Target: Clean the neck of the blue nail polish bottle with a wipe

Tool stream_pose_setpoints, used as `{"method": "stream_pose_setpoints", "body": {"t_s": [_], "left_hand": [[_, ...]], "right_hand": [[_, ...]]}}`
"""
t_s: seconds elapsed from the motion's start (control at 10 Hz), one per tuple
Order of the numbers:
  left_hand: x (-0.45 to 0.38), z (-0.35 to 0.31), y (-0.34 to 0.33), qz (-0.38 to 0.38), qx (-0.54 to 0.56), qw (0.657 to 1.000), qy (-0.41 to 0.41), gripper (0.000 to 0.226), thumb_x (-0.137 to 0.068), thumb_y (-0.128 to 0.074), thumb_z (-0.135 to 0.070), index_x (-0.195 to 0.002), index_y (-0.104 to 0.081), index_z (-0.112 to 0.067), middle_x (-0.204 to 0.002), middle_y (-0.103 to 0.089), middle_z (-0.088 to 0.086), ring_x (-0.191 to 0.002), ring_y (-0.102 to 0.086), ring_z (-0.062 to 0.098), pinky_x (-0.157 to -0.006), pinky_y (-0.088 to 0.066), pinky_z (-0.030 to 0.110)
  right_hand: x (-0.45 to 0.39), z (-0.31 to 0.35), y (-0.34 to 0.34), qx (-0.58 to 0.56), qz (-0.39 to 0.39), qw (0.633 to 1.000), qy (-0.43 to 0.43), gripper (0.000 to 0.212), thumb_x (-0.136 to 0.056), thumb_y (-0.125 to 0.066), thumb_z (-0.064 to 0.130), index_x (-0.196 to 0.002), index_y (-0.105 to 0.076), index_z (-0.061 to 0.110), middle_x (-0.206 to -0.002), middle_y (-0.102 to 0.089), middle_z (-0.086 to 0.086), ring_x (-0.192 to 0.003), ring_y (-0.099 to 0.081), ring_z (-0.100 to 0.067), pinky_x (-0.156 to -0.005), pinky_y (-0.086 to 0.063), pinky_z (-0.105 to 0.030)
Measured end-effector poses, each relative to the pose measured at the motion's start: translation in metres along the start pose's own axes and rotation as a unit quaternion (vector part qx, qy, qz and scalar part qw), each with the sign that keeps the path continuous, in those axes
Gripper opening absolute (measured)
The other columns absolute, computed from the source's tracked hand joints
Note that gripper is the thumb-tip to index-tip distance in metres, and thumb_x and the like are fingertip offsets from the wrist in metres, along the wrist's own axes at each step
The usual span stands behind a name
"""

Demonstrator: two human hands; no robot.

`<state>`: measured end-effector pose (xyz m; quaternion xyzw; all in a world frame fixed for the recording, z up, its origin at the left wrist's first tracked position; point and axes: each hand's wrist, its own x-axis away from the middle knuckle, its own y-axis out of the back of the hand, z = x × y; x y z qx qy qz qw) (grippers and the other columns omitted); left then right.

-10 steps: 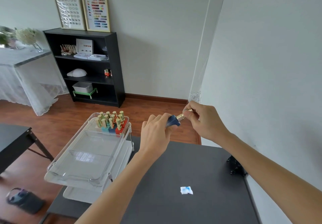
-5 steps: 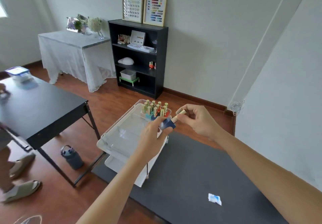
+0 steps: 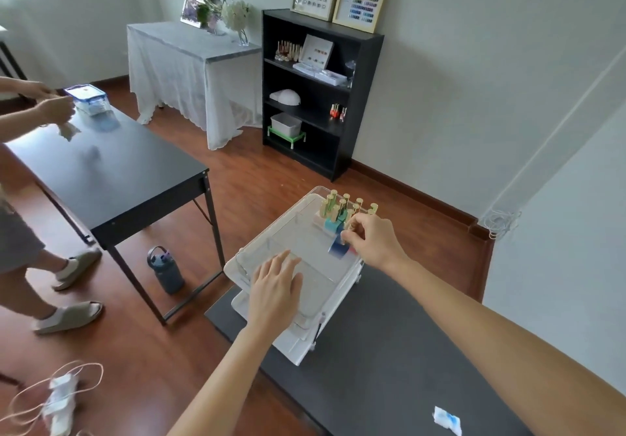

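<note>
Blue nail polish bottle [image 3: 337, 249]: one, pinched at its cap by right hand [image 3: 372, 239] over clear tray [image 3: 271, 249]. Left hand [image 3: 276, 286] spread, empty. One wipe [image 3: 447, 424] near right.

We see the tray [image 3: 271, 249] left of our table [image 3: 389, 351], bottles [image 3: 342, 208] in its far corner. The wipe [image 3: 447, 424] lies near us.

blue bottle [image 3: 338, 249] upright in tray; blue-stained wipe [image 3: 447, 424] on table.
</note>
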<state>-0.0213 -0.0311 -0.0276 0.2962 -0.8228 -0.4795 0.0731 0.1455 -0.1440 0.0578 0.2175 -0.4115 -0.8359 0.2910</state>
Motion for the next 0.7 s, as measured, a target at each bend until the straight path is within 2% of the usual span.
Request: {"method": "stream_pose_setpoints", "body": {"t_s": [0.1,0.2,0.3,0.4,0.5,0.6,0.7], "left_hand": [[0.001,0.003,-0.001,-0.003,-0.014,1.0,-0.002,0.035,-0.101,-0.036,-0.033,-0.132,-0.052,-0.025,-0.15,-0.042,-0.003,-0.138,-0.035,0.02,-0.115,-0.021,0.038],[-0.001,0.005,-0.004,0.005,-0.027,1.0,-0.002,0.036,-0.102,-0.034,-0.034,-0.134,-0.049,-0.027,-0.152,-0.038,-0.004,-0.139,-0.032,0.019,-0.116,-0.019,0.037],[-0.001,0.005,-0.005,0.012,-0.03,0.999,-0.001,0.036,-0.102,-0.034,-0.034,-0.135,-0.047,-0.028,-0.153,-0.036,-0.005,-0.14,-0.032,0.019,-0.117,-0.017,0.036],[-0.001,0.006,-0.005,0.019,-0.037,0.999,0.001,0.036,-0.102,-0.034,-0.035,-0.134,-0.047,-0.029,-0.153,-0.036,-0.005,-0.14,-0.032,0.019,-0.117,-0.018,0.037],[-0.001,0.005,-0.003,0.03,-0.031,0.999,0.003,0.035,-0.101,-0.036,-0.035,-0.134,-0.047,-0.028,-0.152,-0.037,-0.004,-0.138,-0.034,0.021,-0.115,-0.021,0.039],[-0.004,0.005,0.0,0.038,-0.017,0.999,0.012,0.036,-0.101,-0.038,-0.034,-0.135,-0.045,-0.028,-0.154,-0.034,-0.004,-0.139,-0.034,0.023,-0.116,-0.021,0.041],[-0.004,-0.005,0.007,0.008,0.039,0.998,0.05,0.037,-0.099,-0.045,-0.028,-0.135,-0.047,-0.023,-0.153,-0.036,0.001,-0.14,-0.03,0.027,-0.116,-0.023,0.05]], "right_hand": [[-0.011,-0.002,-0.013,0.02,0.014,1.0,-0.005,0.017,-0.087,-0.07,0.016,-0.078,-0.065,0.003,-0.078,-0.071,-0.009,-0.07,-0.064,-0.02,-0.061,-0.048,-0.024],[-0.017,-0.002,-0.022,0.045,0.026,0.999,-0.001,0.018,-0.088,-0.07,0.018,-0.079,-0.065,0.003,-0.079,-0.07,-0.01,-0.074,-0.066,-0.023,-0.072,-0.057,-0.042],[-0.02,-0.003,-0.028,0.052,0.021,0.998,-0.004,0.018,-0.088,-0.069,0.018,-0.08,-0.063,0.003,-0.079,-0.069,-0.011,-0.075,-0.066,-0.025,-0.075,-0.057,-0.048],[-0.02,-0.005,-0.03,0.048,0.02,0.999,-0.008,0.019,-0.089,-0.069,0.02,-0.081,-0.063,0.004,-0.081,-0.07,-0.011,-0.074,-0.066,-0.024,-0.076,-0.057,-0.049],[-0.016,-0.002,-0.025,0.032,0.027,0.999,-0.005,0.023,-0.086,-0.072,0.025,-0.096,-0.064,0.006,-0.089,-0.073,-0.01,-0.074,-0.068,-0.021,-0.076,-0.058,-0.041],[-0.003,-0.005,-0.011,0.001,0.023,1.0,0.001,0.046,-0.086,-0.073,0.028,-0.125,-0.057,0.011,-0.09,-0.075,-0.005,-0.072,-0.068,-0.013,-0.076,-0.056,-0.027],[0.021,-0.022,0.007,-0.027,-0.021,0.999,0.024,0.04,-0.089,-0.069,0.029,-0.125,-0.056,0.016,-0.081,-0.07,0.007,-0.063,-0.061,0.003,-0.066,-0.046,-0.008]]}}
